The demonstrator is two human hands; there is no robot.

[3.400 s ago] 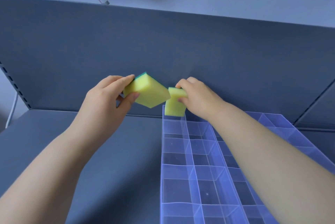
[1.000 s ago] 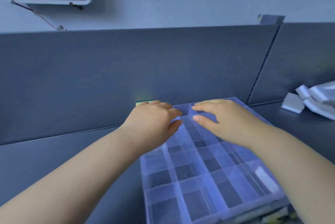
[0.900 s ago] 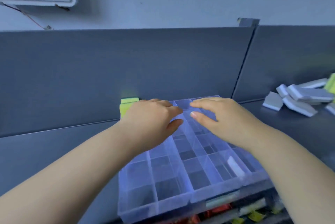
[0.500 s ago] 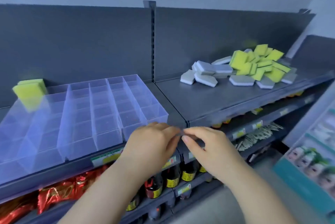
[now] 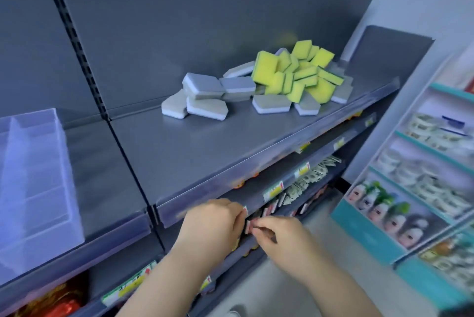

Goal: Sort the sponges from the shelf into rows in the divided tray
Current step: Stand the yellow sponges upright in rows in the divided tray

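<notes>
A pile of sponges lies on the grey shelf [image 5: 205, 142] at the upper right: several yellow sponges [image 5: 295, 73] with green backing heaped over several grey-and-white sponges [image 5: 205, 93]. The clear divided tray [image 5: 33, 183] sits at the far left, only its right end in view. My left hand [image 5: 213, 227] and my right hand [image 5: 279, 234] hover close together below the shelf's front edge, fingers loosely curled, fingertips almost meeting. Neither hand holds anything that I can see.
Lower shelves hold small packets [image 5: 305, 183], price tags [image 5: 274, 189] and red packages [image 5: 56, 304]. A teal display rack [image 5: 415, 188] with printed boxes stands at the right. A slotted upright [image 5: 84, 52] divides the grey back panels.
The view has swung right, from the tray to the sponge pile. Both hands left the tray after setting yellow sponges down and dropped below the shelf edge, still close together.
</notes>
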